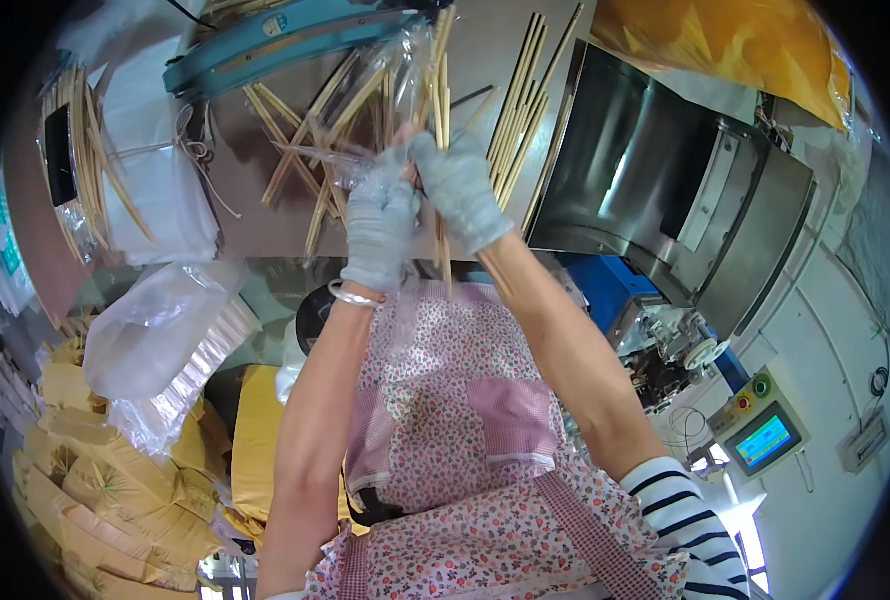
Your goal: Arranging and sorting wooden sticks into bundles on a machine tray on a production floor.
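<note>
My left hand [380,215], in a grey knitted glove with bare fingertips, is closed on a clear plastic bag [412,75], which is smeared by motion. Right beside it, my right hand [460,185], gloved the same way, is closed on thin wooden sticks [441,95]. Their ends stand out above and below that hand. The two hands touch or nearly touch, and the fingertips are partly hidden. More loose wooden sticks [320,185] lie crossed on the table just left of my hands.
A teal bar-shaped device [285,45] lies across the table's back. Right of my hands are a row of sticks [520,110] and a curved steel tray [645,150]. White plastic sheets [155,150] tied with string lie left. A lit control screen [762,442] stands lower right; yellow sacks [115,500] lower left.
</note>
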{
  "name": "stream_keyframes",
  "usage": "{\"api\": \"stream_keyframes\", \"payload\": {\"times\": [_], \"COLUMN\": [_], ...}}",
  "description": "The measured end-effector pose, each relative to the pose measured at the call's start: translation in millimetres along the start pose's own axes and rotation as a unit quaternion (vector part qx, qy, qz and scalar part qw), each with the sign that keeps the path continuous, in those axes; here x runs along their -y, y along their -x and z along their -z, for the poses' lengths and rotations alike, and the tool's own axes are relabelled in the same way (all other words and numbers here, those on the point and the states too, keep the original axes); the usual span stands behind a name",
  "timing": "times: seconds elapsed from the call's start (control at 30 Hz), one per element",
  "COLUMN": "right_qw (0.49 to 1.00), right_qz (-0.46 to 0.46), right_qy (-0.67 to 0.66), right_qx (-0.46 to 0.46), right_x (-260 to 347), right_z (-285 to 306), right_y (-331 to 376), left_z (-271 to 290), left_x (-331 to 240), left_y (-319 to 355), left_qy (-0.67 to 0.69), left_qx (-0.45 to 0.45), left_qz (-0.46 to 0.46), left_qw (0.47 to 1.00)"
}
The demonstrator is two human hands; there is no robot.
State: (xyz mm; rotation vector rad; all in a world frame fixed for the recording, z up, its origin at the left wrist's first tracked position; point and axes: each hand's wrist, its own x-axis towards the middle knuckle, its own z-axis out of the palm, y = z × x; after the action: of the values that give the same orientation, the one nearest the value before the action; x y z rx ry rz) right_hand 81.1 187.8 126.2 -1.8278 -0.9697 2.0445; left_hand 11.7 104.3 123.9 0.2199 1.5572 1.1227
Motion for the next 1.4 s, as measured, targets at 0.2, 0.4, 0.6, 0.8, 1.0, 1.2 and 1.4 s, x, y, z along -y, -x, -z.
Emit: {"api": "stream_keyframes", "payload": {"times": [0.2,0.4,0.6,0.8,1.0,1.2,1.4], "right_qw": [0.990,0.993,0.905,0.998,0.981,0.989,0.994], "right_qz": [0.053,0.043,0.346,0.027,-0.122,-0.130,-0.081], "right_qy": [0.130,-0.107,-0.195,-0.059,-0.147,-0.067,-0.067], "right_qx": [-0.022,0.033,-0.152,-0.022,-0.037,-0.036,0.030], "right_x": [4.4,42.5,92.6,29.9,-59.0,-41.8,-23.6], "right_z": [22.4,37.6,140.1,141.0,72.3,34.4,37.8], "right_y": [-0.2,-63.8,-131.4,-26.3,-41.1,-49.2,-29.4], "left_z": [38.1,41.4,65.5,59.1,40.5,34.5,30.4], "left_x": [12.0,17.9,34.0,19.5,19.6,19.3,21.8], "left_y": [5.1,5.0,15.0,26.6,29.1,35.5,50.0], "left_qy": [-0.132,-0.134,-0.153,-0.119,-0.041,-0.014,-0.133], "left_qx": [0.043,0.056,0.003,-0.056,0.005,0.115,0.135], "left_qz": [-0.008,0.030,0.007,0.018,0.145,0.222,0.152], "left_qw": [0.990,0.989,0.988,0.991,0.989,0.968,0.970]}}
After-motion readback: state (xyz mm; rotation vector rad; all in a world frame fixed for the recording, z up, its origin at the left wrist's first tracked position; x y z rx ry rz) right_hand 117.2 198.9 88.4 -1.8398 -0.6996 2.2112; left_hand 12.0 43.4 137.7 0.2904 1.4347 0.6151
